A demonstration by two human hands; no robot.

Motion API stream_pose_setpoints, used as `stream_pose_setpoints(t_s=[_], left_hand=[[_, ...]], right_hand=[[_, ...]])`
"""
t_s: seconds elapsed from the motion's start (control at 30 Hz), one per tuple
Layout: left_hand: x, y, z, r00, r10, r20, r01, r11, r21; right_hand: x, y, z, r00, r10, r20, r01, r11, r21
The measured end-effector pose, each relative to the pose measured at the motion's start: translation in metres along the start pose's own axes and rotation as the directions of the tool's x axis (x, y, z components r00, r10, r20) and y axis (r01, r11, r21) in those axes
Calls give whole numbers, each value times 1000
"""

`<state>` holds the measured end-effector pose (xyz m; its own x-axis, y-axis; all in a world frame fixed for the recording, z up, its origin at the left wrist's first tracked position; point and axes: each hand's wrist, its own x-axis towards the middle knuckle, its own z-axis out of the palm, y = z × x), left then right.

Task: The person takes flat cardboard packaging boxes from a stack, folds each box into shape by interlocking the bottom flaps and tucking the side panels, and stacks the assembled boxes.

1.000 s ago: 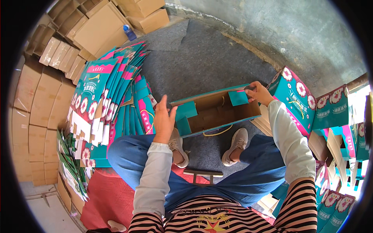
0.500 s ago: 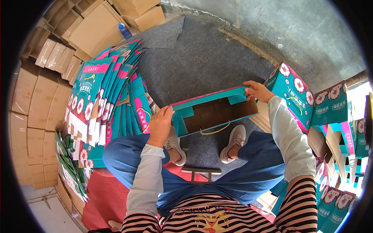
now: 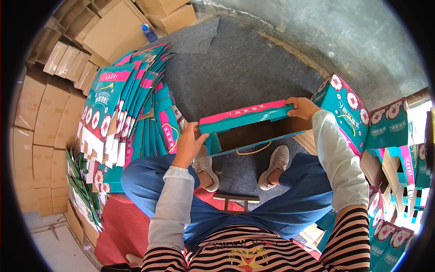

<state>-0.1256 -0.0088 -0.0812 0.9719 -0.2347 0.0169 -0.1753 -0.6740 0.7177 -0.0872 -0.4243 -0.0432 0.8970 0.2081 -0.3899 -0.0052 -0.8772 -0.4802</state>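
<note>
The person is folding a teal and pink box (image 3: 247,129) into shape above the grey floor (image 3: 235,68), between the knees. The left hand (image 3: 189,143) grips its left end and the right hand (image 3: 302,108) grips its right top corner. Next, I think, the end flaps need tucking in; the box has tipped up more than half a second ago.

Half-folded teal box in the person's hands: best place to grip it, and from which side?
Probably by its two short ends, one hand from each side. The box is long, held level above the knees, its open brown inside facing the person. The left hand is at the left end flap, the right hand grips the far right corner.
</note>
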Motion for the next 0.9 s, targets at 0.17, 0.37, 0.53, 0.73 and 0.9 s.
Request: stream_pose_setpoints(t_s=[0.17,0.37,0.53,0.73,0.9], left_hand=[[-17,19,31,928,-354,-113,274,857,-438],[-11,41,37,962,-273,-25,266,951,-157],[-11,32,29,956,-291,38,292,928,-232],[-29,-12,19,975,-204,88,215,761,-612],[-29,-2,4,954,-260,153,294,914,-279]], right_hand=[[3,-25,8,994,-32,-103,-9,925,-381],[18,-39,16,990,-123,66,140,870,-473],[27,-43,25,958,-233,167,276,906,-320],[31,-35,35,957,-248,148,280,923,-263],[31,-31,42,955,-274,109,295,895,-334]])
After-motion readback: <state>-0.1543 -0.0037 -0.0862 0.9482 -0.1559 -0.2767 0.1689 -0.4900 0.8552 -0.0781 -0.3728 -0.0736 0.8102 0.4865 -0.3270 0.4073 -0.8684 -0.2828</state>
